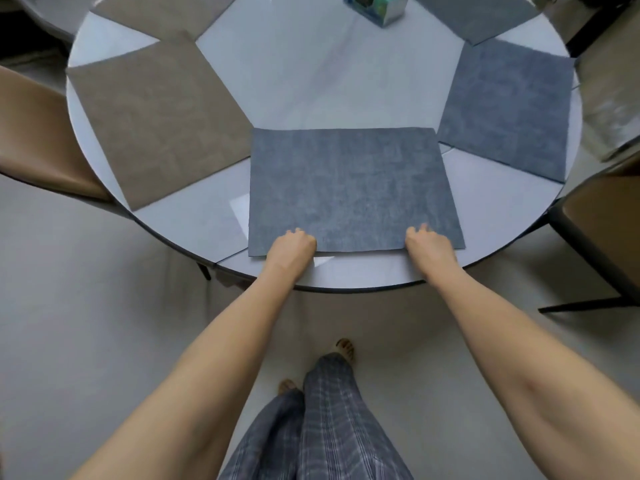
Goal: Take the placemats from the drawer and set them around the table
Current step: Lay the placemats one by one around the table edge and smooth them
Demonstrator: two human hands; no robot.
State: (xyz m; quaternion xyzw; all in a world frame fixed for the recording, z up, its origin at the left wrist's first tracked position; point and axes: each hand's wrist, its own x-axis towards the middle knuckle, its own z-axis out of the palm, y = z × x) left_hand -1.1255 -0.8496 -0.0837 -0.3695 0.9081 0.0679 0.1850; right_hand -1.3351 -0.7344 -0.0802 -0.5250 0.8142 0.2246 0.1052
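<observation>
A blue-grey placemat [349, 185] lies flat on the round white table [304, 81], square to the near edge. My left hand [292, 244] and my right hand [429, 242] both sit on its near edge with curled fingers, pinching the mat. A second blue-grey placemat [509, 105] lies to the right and a third [478, 12] at the far right. A beige placemat [156, 123] lies to the left, another beige one [166, 12] beyond it.
A small box of tissues [377, 6] stands near the table's middle at the top. A tan chair [31, 133] is at the left and another chair [602, 220] at the right. My legs and feet are on the grey floor below.
</observation>
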